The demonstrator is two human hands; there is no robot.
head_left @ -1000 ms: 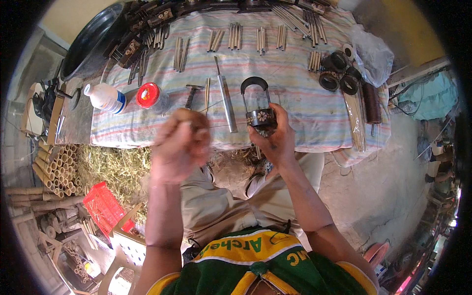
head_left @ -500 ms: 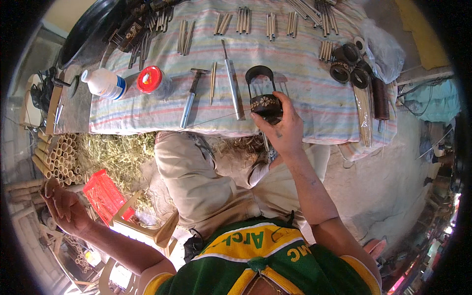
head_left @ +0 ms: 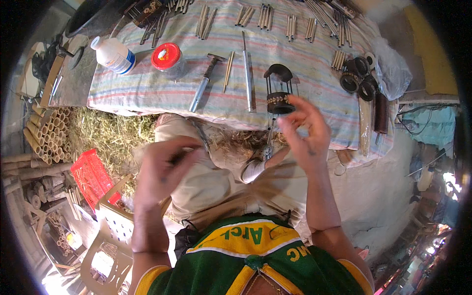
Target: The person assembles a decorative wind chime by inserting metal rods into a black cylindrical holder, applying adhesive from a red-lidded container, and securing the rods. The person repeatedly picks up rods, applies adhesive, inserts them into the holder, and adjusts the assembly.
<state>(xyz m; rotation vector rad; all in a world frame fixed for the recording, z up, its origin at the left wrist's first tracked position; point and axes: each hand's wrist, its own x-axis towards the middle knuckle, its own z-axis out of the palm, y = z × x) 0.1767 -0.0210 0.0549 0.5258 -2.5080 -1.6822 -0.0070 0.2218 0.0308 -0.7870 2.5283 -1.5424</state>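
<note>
A dark piece (head_left: 279,101), two short rings joined by thin rods with pale flowers carved on the near ring, stands at the table's front edge. My right hand (head_left: 310,132) is just beside its near ring, thumb and fingers apart; no hold on the piece shows. Over my lap, my left hand (head_left: 167,169) is smeared by motion with its fingers curled, so what it holds, if anything, cannot be made out. Left of the dark piece lie a silver-handled awl-like tool (head_left: 247,78), two thin sticks (head_left: 228,73) and a small hammer (head_left: 204,86).
A striped cloth (head_left: 162,101) covers the table. On it stand a white bottle (head_left: 113,55) and a red-lidded jar (head_left: 167,59). Bundles of thin tubes (head_left: 265,17) lie at the back. Dark rings (head_left: 356,76) and a plastic bag (head_left: 392,69) are at right; a red crate (head_left: 93,177) is at lower left.
My left hand has swung in from the far left to over my lap. The right hand has let go of the dark piece and drawn slightly back. The thin thread no longer shows.
</note>
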